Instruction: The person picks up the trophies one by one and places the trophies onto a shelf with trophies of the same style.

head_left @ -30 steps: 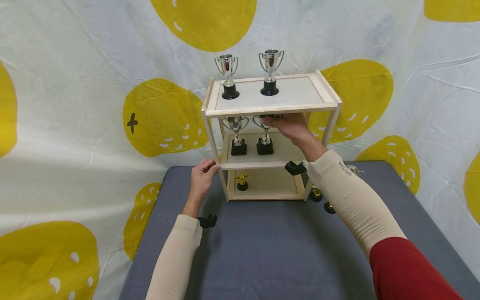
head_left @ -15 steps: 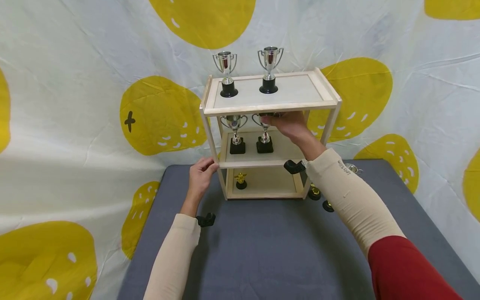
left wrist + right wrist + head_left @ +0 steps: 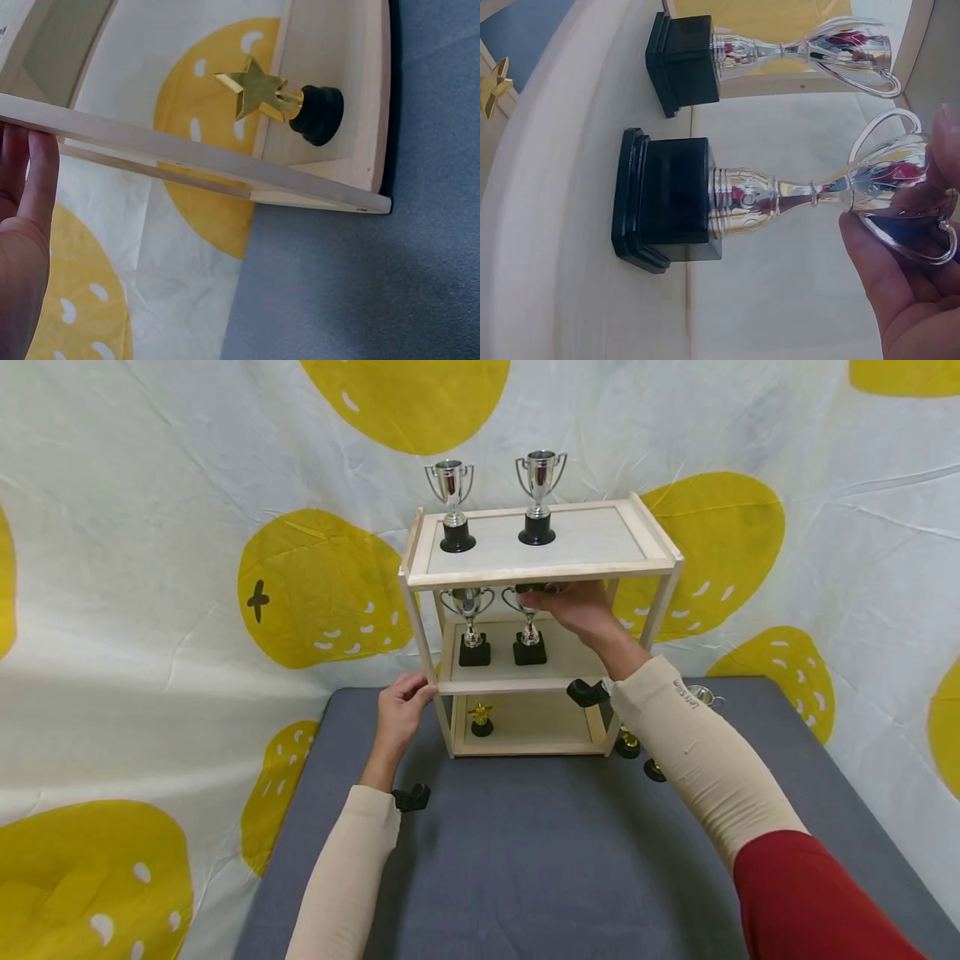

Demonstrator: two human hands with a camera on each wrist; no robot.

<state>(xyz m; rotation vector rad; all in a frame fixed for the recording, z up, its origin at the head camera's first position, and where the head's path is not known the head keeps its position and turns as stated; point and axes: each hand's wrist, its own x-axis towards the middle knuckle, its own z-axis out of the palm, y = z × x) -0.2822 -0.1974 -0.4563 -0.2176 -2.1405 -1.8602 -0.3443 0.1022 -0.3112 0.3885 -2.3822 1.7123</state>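
In the middle tier of a pale wooden shelf (image 3: pixel 525 575), my right hand (image 3: pixel 585 610) grips the bowl of a silver trophy cup (image 3: pixel 742 199) by its rim and handle. The cup's square black base (image 3: pixel 529 650) stands upright on the tier. Left of it is a matching silver trophy cup (image 3: pixel 472 627), apart from the hand. My left hand (image 3: pixel 401 710) holds the shelf's front left post (image 3: pixel 187 154) at the middle tier's height, its fingertips (image 3: pixel 41 169) against the wood. A gold star trophy (image 3: pixel 259 90) with a round black base stands on the bottom tier.
Two silver trophies, the left one (image 3: pixel 455 506) and the right one (image 3: pixel 538 497), stand on top. Right of the shelf, partly behind my forearm, are gold trophies (image 3: pixel 627 743) and a silver cup (image 3: pixel 703 695). The shelf stands on a grey table (image 3: pixel 510 860) before a patterned cloth (image 3: pixel 187 568).
The head view has tilted slightly, so the shelf sits a little higher in it. Both hands keep their holds, and the trophies stay where they were.
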